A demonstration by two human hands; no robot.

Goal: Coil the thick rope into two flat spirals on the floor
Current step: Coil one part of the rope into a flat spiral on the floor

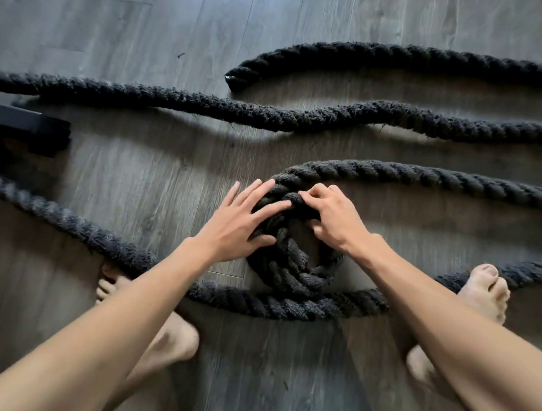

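I judge the thick rope (425, 179) to be heavy and fairly stiff. It is a fat, black, twisted lay with a fuzzy surface, so it should grip well and not slip, but it will resist tight bends and try to spring open. It looks tough enough to be handled firmly. The best place to take hold is on the turn being laid, close to where it meets the coil, not far out along a loose run.

The first coil (290, 271) lies on the grey plank floor (148, 20), directly between the two hands. It is small, only a couple of turns, with a gap at its centre.

My left hand (242, 224) is spread flat, fingers straight, pressing on the coil's left edge to pin it. My right hand (329, 219) has its fingers curled over the top of an inner turn, gripping the rope there. From that point the rope leads off to the right.

A nearer run of the rope curves along the coil's near edge, touching it, and passes by both bare feet. Further runs snake across the floor beyond the coil. The taped end (236, 79) lies well apart from the coil, on the far side.
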